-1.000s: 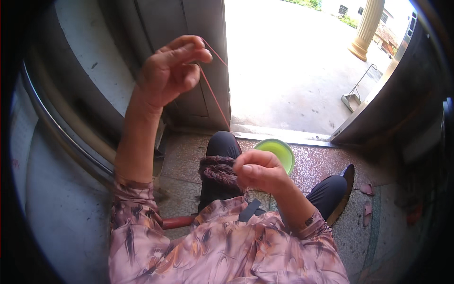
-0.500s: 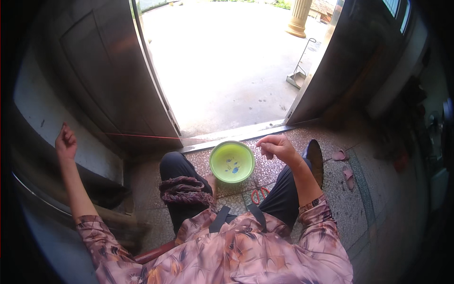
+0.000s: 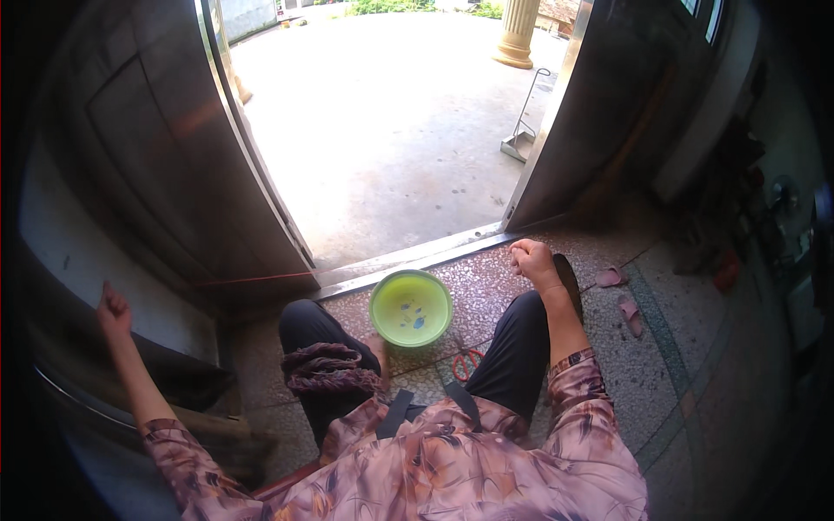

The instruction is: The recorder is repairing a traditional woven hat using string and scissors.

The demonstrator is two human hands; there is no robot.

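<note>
My left hand (image 3: 114, 311) is raised far out at the left, beside the pale wall, its fingers pinched together. My right hand (image 3: 532, 263) is closed with bent fingers above the floor, right of a green basin (image 3: 373, 313). A thin red thread (image 3: 252, 280) stretches straight between the two hands; its ends at the fingers are too fine to make out. The basin has blue marks on its bottom and sits between my feet. A bundle of purplish-brown yarn (image 3: 326, 369) lies across my left thigh. Red-handled scissors (image 3: 467, 365) rest on the floor by my right leg.
Dark door leaves (image 3: 165, 130) stand apart at both sides of a metal threshold (image 3: 417, 258). Outside, a long-handled dustpan (image 3: 519, 143) stands near a column (image 3: 518, 35). Pink slippers (image 3: 631, 317) lie on the speckled floor at right.
The view has shifted a little. My left hand has come lower, and my right hand has moved to the right, away from the basin, its fingers curled tighter.
</note>
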